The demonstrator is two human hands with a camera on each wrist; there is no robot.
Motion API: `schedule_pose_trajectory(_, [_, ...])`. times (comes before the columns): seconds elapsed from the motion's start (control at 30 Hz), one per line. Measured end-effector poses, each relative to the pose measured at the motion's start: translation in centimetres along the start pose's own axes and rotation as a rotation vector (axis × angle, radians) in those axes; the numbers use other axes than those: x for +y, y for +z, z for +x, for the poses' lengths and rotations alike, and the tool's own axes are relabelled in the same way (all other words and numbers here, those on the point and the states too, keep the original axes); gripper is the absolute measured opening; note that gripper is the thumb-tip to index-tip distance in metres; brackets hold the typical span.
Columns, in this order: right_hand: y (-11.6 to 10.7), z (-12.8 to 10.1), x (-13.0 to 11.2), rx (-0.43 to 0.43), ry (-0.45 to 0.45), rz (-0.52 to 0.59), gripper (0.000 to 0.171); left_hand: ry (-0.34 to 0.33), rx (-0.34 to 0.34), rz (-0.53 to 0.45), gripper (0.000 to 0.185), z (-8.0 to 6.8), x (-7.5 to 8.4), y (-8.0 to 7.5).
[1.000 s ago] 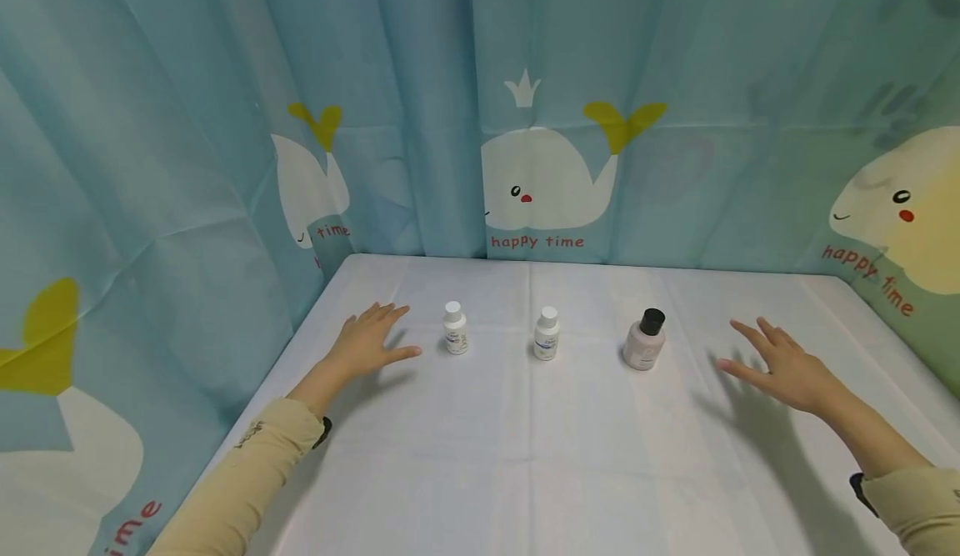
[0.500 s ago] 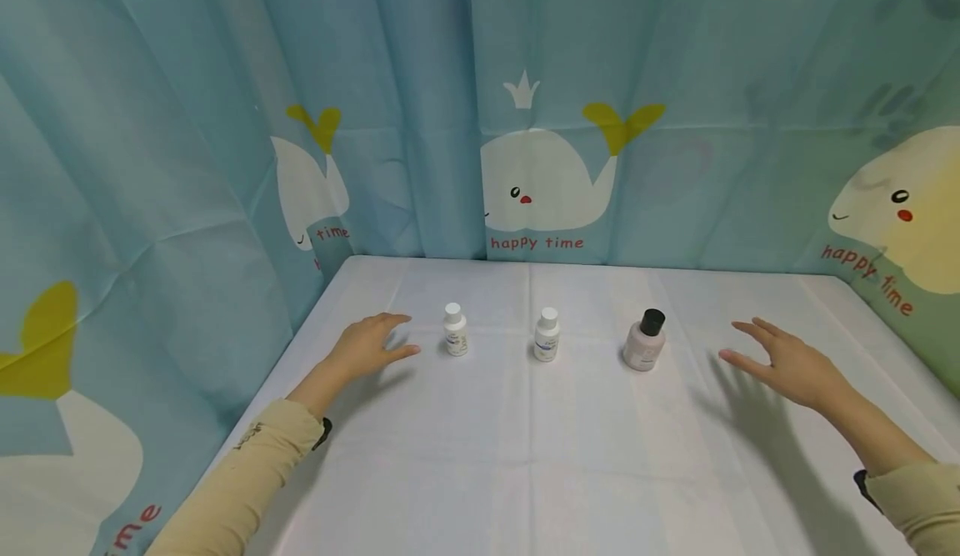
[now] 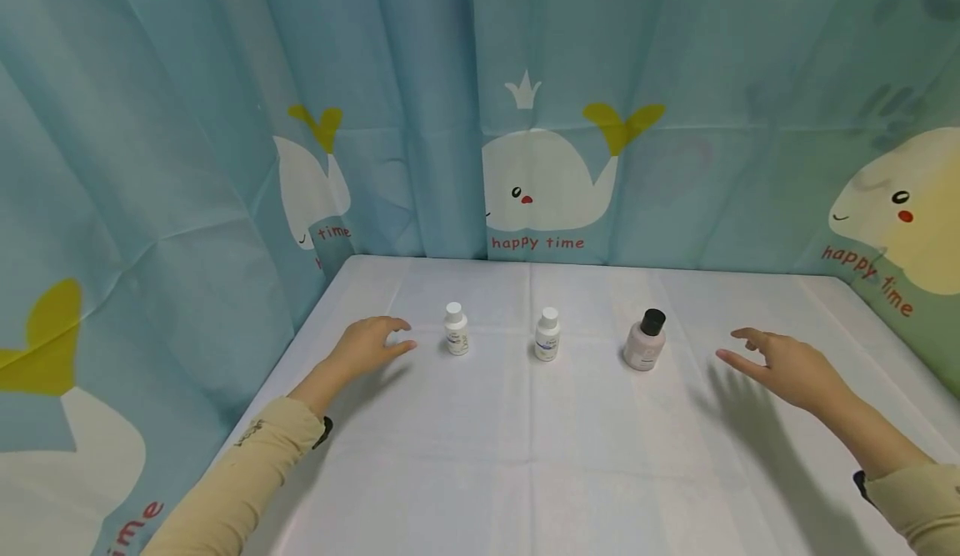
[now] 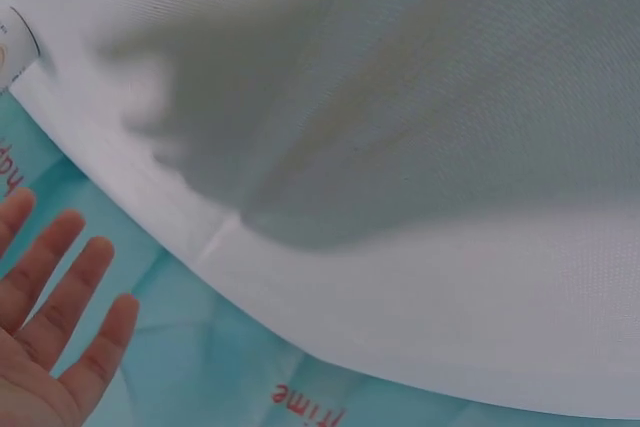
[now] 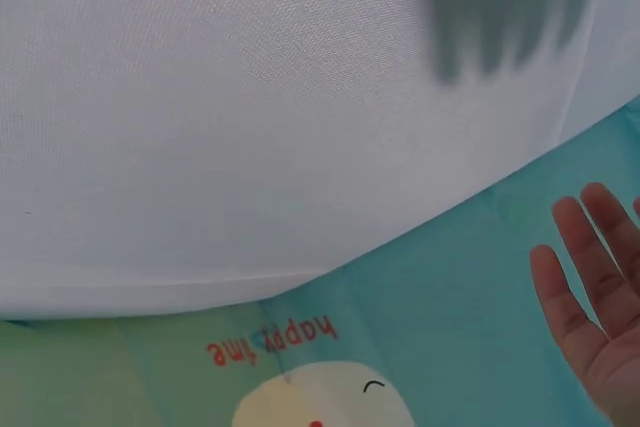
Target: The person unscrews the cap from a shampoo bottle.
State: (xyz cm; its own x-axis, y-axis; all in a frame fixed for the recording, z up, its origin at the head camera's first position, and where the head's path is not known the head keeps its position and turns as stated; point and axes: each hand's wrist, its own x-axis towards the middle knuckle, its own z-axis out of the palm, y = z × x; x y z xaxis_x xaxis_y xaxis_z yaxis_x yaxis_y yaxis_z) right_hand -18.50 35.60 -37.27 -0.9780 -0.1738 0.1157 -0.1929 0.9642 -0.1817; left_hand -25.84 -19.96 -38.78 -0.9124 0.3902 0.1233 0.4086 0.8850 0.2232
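Observation:
Three small bottles stand upright in a loose row on the white-covered table. At the left is a white-capped bottle with a printed label, and a similar white-capped bottle stands in the middle. A pale pink bottle with a black cap is at the right. My left hand hovers above the cloth just left of the first bottle, apart from it, fingers relaxed and holding nothing. To the right of the pink bottle my right hand hovers too, fingers loosely bent, touching nothing. Each wrist view shows spread fingers.
A white cloth covers the table. Behind it and along the left side hangs a blue curtain printed with whales, with a greener stretch at the right. Both hands cast shadows on the cloth.
The fingers of both hands have drawn in and bent a little from a wider spread. The bottles have stayed where they were.

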Motion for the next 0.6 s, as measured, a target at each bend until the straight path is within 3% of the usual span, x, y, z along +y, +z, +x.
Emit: schedule_pose_trajectory(0.6, [0.5,-0.8,-2.2,0.075,-0.032,0.009,0.03,-0.033,0.008,0.003,0.029,0.0,0.4,-0.3])
